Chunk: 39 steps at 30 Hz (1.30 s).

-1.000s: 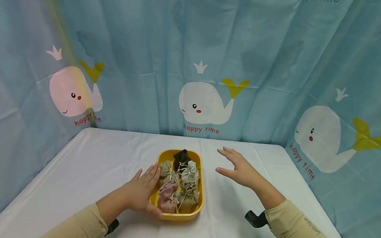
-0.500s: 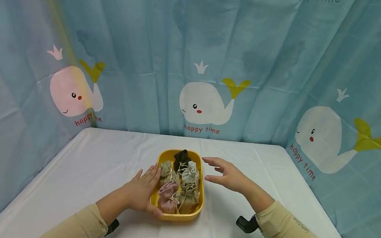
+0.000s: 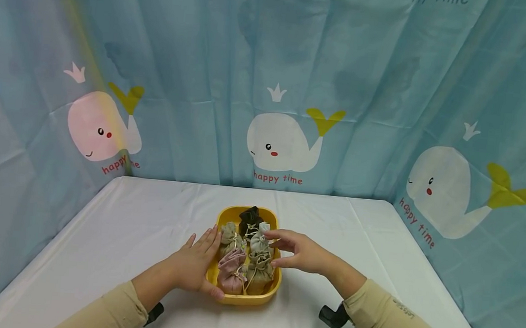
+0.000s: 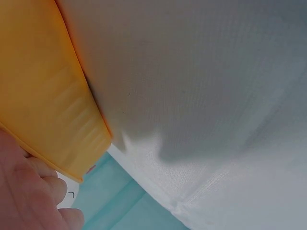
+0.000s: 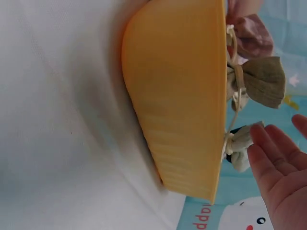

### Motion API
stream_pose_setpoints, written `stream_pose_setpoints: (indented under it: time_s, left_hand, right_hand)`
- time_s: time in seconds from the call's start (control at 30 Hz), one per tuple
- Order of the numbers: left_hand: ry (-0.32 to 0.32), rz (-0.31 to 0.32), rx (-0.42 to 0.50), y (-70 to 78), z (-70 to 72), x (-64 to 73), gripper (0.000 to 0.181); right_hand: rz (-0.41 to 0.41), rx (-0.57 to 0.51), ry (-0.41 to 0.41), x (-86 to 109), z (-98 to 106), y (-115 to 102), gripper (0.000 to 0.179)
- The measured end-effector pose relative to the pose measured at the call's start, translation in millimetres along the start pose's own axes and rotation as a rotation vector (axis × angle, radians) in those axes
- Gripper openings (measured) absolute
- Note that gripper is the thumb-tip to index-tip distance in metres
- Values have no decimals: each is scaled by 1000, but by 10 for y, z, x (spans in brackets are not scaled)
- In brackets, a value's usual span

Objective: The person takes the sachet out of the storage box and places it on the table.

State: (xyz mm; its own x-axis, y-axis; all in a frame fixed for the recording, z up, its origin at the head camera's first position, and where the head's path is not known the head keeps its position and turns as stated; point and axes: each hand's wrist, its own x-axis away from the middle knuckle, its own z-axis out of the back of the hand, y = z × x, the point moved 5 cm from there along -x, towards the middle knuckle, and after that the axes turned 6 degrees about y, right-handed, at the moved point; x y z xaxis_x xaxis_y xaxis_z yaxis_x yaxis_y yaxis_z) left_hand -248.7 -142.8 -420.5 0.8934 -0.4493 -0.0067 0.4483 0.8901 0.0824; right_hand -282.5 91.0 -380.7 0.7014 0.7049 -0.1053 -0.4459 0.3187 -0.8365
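Note:
A yellow plastic basket holds several small drawstring pouches. My left hand rests along its left rim, fingers straight and thumb by the near left corner; the left wrist view shows its fingers at the rim. Over the right rim reaches my right hand, fingers slightly bent, fingertips right at the pale grey pouch. Behind that pouch is a black pouch. An olive pouch sits at the near right, a pink pouch at the near left, and a grey-green pouch behind the pink one.
The basket stands on a table with a white cloth. A blue curtain with whale prints hangs behind the table and along both sides. A black wrist mount sticks out under the right sleeve.
My right hand has moved left and toward me, from beside the basket to over its right rim at the pale grey pouch. The left hand and the basket have stayed put.

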Motion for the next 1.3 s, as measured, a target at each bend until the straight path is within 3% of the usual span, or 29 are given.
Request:
stream_pose_setpoints:
  time_s: [0.2,0.53,0.73,1.3]
  left_hand:
    - [3,1,-2,1,-1,-1,138]
    - [5,3,8,4,-1,7,138]
    - [14,-3,21,-1,-11,9,138]
    - [14,7,36,-3,-2,5,138]
  right_hand:
    - [0,-53,-25,-17,-71,21,61]
    - [-52,-7,-59,-32,-142,56,52]
    - [-104,17,-29,-49,-156,103,38]
    - [-73,133,77,-66,-129,99,8]
